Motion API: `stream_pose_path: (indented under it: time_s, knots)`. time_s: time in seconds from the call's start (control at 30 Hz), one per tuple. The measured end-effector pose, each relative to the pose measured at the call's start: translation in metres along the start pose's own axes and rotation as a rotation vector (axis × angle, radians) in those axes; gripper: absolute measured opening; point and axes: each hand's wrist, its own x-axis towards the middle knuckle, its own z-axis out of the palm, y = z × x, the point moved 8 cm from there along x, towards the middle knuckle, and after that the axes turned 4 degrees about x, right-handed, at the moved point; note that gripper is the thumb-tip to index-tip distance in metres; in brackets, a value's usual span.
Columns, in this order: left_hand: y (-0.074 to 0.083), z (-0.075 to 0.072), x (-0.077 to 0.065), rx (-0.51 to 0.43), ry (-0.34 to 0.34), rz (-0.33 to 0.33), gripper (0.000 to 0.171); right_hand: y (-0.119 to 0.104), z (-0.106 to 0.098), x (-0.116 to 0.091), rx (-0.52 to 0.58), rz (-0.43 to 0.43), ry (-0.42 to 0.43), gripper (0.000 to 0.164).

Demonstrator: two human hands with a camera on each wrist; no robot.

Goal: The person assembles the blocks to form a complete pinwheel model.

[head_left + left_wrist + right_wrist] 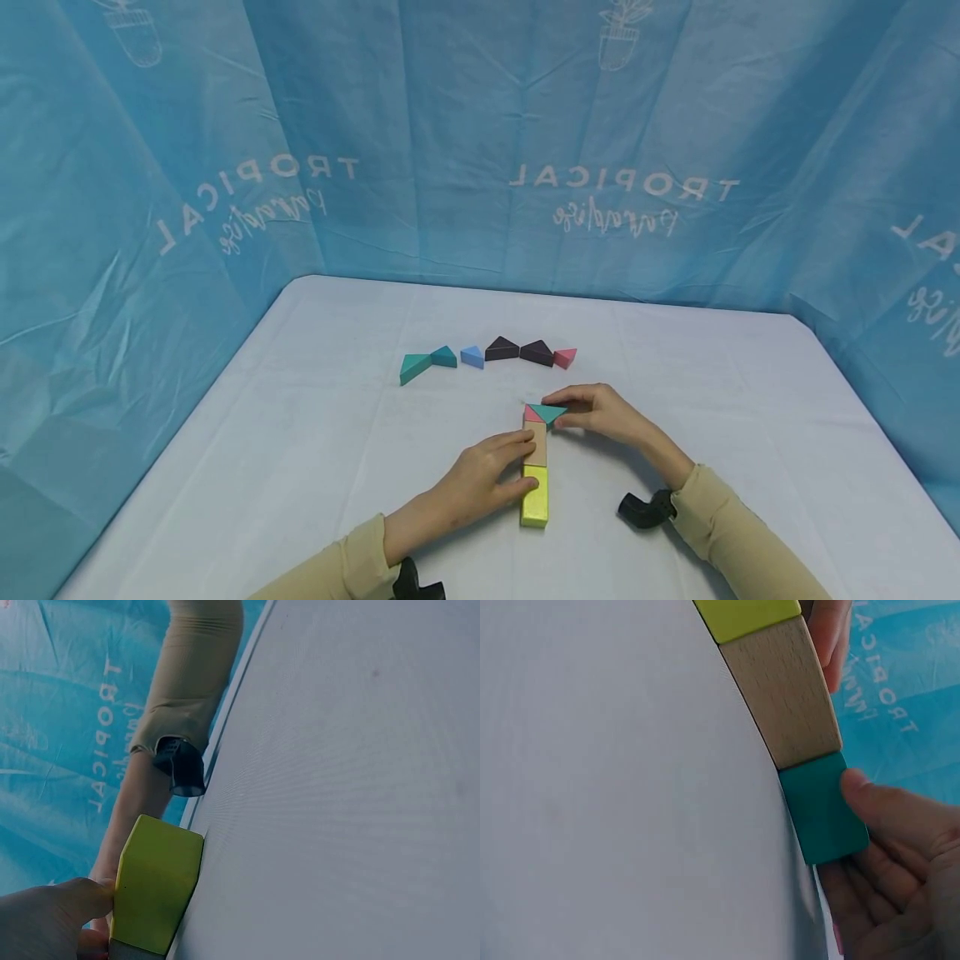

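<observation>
A column of blocks lies on the white table. Its near end is a yellow block, followed by a plain wooden block. A small pink triangular block tops the column, with a teal triangular block against its right side. My right hand pinches the teal block between thumb and fingers; its end face fills the middle of the right wrist view. From the left, my left hand rests extended fingers on the wooden block and its thumb on the yellow one.
Beyond the column runs a row: teal triangular blocks, a blue one, two black ones and a pink one. Blue printed curtains surround the table. Black wrist cameras stick out near both cuffs.
</observation>
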Motion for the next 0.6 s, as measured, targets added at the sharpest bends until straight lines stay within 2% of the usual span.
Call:
stream_pose_path:
  time_s: [0.1, 0.17, 0.37, 0.5, 0.6]
  knots:
    - [0.0, -0.001, 0.0, 0.002, 0.01, 0.006, 0.046, -0.003, -0.015, 0.002, 0.032, 0.017, 0.07, 0.032]
    - [0.0, -0.001, 0.0, 0.001, 0.014, 0.009, 0.046, -0.004, -0.031, 0.005, 0.046, 0.043, 0.155, 0.032]
    - [0.0, 0.0, 0.0, 0.001, 0.022, 0.015, 0.045, 0.005, -0.081, 0.008, -0.023, 0.179, 0.436, 0.039]
    - [0.0, -0.001, 0.0, -0.006, 0.025, 0.016, 0.046, 0.022, -0.092, 0.01, -0.063, 0.25, 0.533, 0.045]
    - [0.0, 0.0, -0.001, -0.007, 0.023, 0.019, 0.046, 0.031, -0.09, 0.012, -0.12, 0.274, 0.551, 0.047]
